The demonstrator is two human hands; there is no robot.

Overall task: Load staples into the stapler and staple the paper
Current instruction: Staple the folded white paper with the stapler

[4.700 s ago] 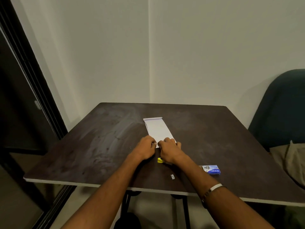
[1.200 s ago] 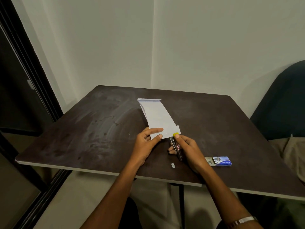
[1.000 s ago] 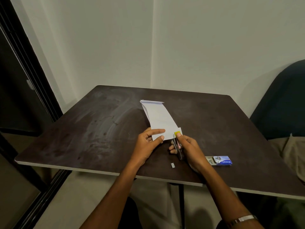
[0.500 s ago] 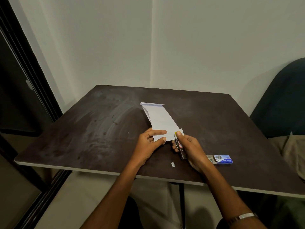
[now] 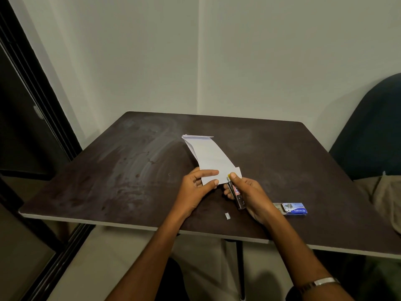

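Observation:
A folded strip of white paper [image 5: 208,155] runs away from me across the dark table [image 5: 112,170]. My left hand [image 5: 195,187] pinches its near end between thumb and fingers. My right hand [image 5: 249,192] grips a small dark stapler [image 5: 237,195] with a yellow tip, its mouth set over the paper's near right corner, my thumb pressing on top. A blue box of staples [image 5: 293,209] lies open on the table to the right of my right hand.
A small silvery strip of staples [image 5: 227,215] lies near the table's front edge. A dark chair [image 5: 373,131] with a beige cloth [image 5: 386,198] on it stands at the right. A dark door frame [image 5: 28,88] runs down the left. White walls meet in a corner behind the table.
Earlier both hands pressed the paper flat; my right hand then picked up the stapler. Over the last second the stapler's mouth has slid onto the paper's near right corner.

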